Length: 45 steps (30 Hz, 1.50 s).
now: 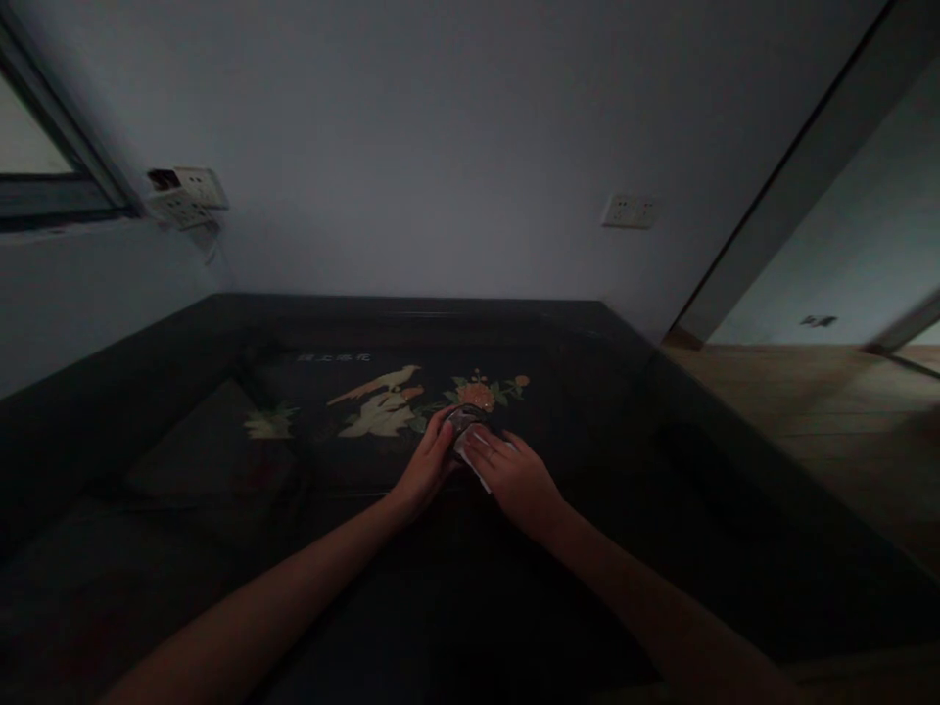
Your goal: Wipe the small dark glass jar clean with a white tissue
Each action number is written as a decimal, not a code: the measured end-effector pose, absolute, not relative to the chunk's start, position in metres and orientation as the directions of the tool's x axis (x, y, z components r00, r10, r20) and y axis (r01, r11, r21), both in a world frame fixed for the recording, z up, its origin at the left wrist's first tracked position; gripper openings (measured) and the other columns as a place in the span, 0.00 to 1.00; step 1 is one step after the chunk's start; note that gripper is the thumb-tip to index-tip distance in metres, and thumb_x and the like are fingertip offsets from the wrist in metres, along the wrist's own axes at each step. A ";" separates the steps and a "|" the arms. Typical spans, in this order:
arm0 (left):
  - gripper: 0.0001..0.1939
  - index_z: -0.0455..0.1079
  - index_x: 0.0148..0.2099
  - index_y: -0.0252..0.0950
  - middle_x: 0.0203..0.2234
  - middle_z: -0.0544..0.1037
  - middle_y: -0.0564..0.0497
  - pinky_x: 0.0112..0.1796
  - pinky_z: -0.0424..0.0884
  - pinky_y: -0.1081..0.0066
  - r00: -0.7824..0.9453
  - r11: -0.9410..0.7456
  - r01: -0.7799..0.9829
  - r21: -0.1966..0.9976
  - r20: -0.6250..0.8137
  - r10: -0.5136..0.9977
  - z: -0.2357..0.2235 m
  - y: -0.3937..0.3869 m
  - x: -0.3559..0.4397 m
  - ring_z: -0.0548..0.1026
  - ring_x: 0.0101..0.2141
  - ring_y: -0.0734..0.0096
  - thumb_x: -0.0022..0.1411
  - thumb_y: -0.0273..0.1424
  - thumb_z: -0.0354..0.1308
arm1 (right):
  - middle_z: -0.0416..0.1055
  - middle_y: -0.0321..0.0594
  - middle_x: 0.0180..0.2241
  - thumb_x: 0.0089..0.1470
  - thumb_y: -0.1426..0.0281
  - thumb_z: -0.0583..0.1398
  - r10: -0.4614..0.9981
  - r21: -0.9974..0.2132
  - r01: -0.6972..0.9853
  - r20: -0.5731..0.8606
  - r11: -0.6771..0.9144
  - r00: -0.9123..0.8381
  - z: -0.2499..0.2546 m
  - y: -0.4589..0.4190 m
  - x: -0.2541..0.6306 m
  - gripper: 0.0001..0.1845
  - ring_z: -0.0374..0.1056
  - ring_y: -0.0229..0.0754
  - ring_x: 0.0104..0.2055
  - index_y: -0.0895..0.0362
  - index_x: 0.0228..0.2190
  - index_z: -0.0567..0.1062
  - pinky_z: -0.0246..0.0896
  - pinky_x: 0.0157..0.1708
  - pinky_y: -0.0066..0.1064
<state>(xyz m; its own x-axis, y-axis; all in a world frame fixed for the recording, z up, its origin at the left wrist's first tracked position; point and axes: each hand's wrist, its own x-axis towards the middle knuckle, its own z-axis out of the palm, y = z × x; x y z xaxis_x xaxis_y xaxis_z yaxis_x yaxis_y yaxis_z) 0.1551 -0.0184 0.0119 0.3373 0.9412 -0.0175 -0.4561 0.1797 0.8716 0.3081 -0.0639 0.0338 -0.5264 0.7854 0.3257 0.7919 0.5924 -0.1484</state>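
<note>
Over a dark glossy table [602, 548], my two hands meet near the middle of the view. My left hand [432, 456] is closed around the side of a small, dark, rounded object [462, 417], whose kind I cannot make out in the dim light. A white tissue or thin cloth [477, 468] lies against that object. My right hand [518, 477] presses the white piece onto it with bent fingers. Both palms and the underside of the object are hidden.
The tabletop carries a picture of a bird [382, 382] and an orange flower [476, 395]. Behind it rises a pale wall [411, 176] with a socket [630, 211] at right and more sockets [202, 186] at left. Wooden floor [793, 392] shows to the right.
</note>
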 end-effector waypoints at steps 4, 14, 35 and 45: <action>0.27 0.61 0.53 0.41 0.47 0.72 0.46 0.37 0.69 0.71 0.324 0.194 -0.453 0.870 -0.042 0.945 0.017 -0.019 0.157 0.72 0.43 0.64 0.55 0.46 0.60 | 0.63 0.50 0.57 0.59 0.80 0.50 0.787 -0.042 0.826 0.333 0.562 -0.519 0.033 -0.065 0.307 0.23 0.56 0.49 0.61 0.59 0.54 0.66 0.56 0.56 0.49; 0.22 0.62 0.53 0.44 0.49 0.72 0.49 0.41 0.68 0.69 0.377 0.161 -0.411 0.897 0.007 0.926 0.009 -0.020 0.154 0.72 0.44 0.64 0.58 0.44 0.57 | 0.69 0.46 0.53 0.51 0.82 0.48 0.890 -0.794 0.427 0.303 0.433 -0.340 0.027 -0.070 0.298 0.29 0.65 0.45 0.55 0.60 0.54 0.68 0.59 0.56 0.42; 0.24 0.68 0.48 0.38 0.49 0.72 0.43 0.43 0.67 0.66 0.388 0.317 -0.526 0.789 -0.109 0.915 0.017 -0.017 0.152 0.68 0.50 0.59 0.51 0.45 0.62 | 0.61 0.50 0.58 0.57 0.81 0.48 0.804 -0.059 0.832 0.303 0.552 -0.512 0.034 -0.059 0.304 0.26 0.55 0.50 0.62 0.60 0.56 0.64 0.56 0.56 0.52; 0.21 0.70 0.46 0.38 0.43 0.75 0.46 0.43 0.68 0.66 0.373 0.293 -0.495 0.818 -0.105 0.922 0.019 -0.014 0.152 0.71 0.44 0.62 0.51 0.39 0.65 | 0.68 0.45 0.54 0.52 0.80 0.48 0.884 -0.810 0.413 0.253 0.416 -0.394 0.034 -0.060 0.307 0.28 0.64 0.44 0.56 0.59 0.54 0.67 0.58 0.57 0.42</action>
